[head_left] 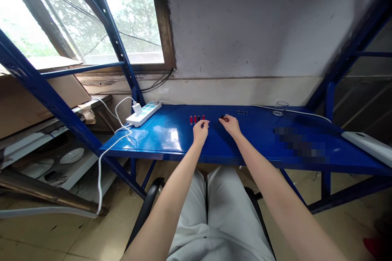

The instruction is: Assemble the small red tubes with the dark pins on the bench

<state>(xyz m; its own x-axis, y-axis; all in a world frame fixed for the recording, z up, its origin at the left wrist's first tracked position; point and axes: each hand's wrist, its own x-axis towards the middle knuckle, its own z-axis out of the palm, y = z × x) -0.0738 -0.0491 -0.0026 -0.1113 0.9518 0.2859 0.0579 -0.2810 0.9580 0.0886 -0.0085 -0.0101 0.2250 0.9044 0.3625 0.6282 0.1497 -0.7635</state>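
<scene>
My left hand (201,131) is over the blue table with its fingertips drawn together; whatever lies between them is too small to make out. Just beyond it stands a short row of small red and black pieces (195,119), a red one close by the fingers. To the right, my right hand (231,125) has its thumb and fingers closed at some small dark pieces (223,117). Its fingers partly cover them, so I cannot tell whether one is gripped. Farther right and back, several tiny metal-looking pieces (242,112) lie in rows.
A white power strip (144,113) with a plugged-in cable sits at the left of the blue table (147,140). A clear glass (280,108) stands at the back right. A blurred dark object (298,143) and a white device (369,147) are farther right.
</scene>
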